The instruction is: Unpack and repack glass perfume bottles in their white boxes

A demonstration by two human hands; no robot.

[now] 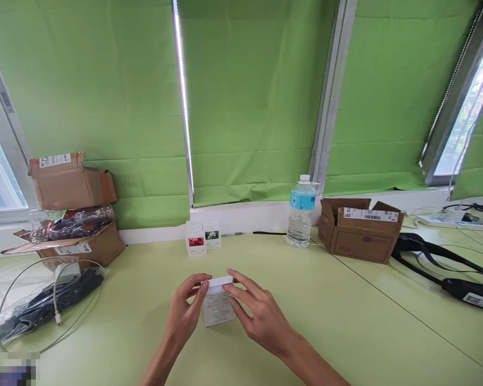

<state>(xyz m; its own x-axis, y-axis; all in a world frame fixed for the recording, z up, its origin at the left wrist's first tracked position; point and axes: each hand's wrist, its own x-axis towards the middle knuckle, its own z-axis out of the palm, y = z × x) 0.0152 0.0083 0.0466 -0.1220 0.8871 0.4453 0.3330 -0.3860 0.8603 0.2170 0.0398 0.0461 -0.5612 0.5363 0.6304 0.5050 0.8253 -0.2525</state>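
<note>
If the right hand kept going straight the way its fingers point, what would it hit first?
The right hand would meet the white printed box first; its fingers touch that box. Beyond it lies the left hand, though depth is hard to judge.

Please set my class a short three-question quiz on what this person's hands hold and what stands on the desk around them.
1. What do the left hand and right hand both hold?
2. True or false: the plastic water bottle stands to the right of the small flower-picture boxes.
3. What colour are the window blinds behind the desk? A) red B) green C) blue

Key: 1. a small white box; 2. true; 3. B
</note>
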